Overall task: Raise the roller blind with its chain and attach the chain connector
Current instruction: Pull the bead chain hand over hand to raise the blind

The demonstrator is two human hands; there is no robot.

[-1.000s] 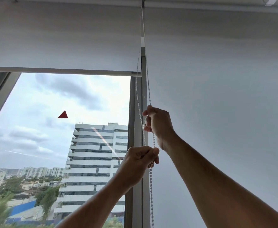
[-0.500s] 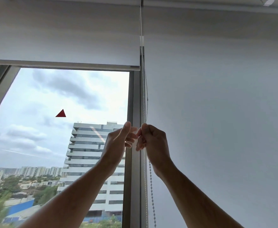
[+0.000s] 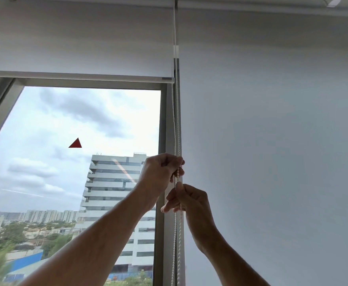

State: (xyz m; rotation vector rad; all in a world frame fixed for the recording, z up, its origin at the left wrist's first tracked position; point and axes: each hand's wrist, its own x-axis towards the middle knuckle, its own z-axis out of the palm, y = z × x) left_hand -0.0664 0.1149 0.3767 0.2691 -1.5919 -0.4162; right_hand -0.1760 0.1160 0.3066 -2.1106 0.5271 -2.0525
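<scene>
A white roller blind [image 3: 78, 42] is rolled high over the left window, its bottom bar [image 3: 82, 76] near the top of the pane. A white bead chain [image 3: 175, 124] hangs in two strands along the grey window frame. My left hand [image 3: 160, 174] is fisted on the chain, with my right hand [image 3: 187, 200] just below it, pinching the same strands. Below the hands the chain runs down out of frame. No chain connector is visible.
A second white blind [image 3: 272, 141] covers the whole window to the right. The grey vertical mullion [image 3: 165, 120] stands between the two. Outside the glass are a tall white building [image 3: 115, 193], a cloudy sky and a red triangle sticker [image 3: 75, 143] on the pane.
The blind's bottom bar has risen further up the pane. My left hand has taken hold of the chain above, and my right hand has dropped to just below it.
</scene>
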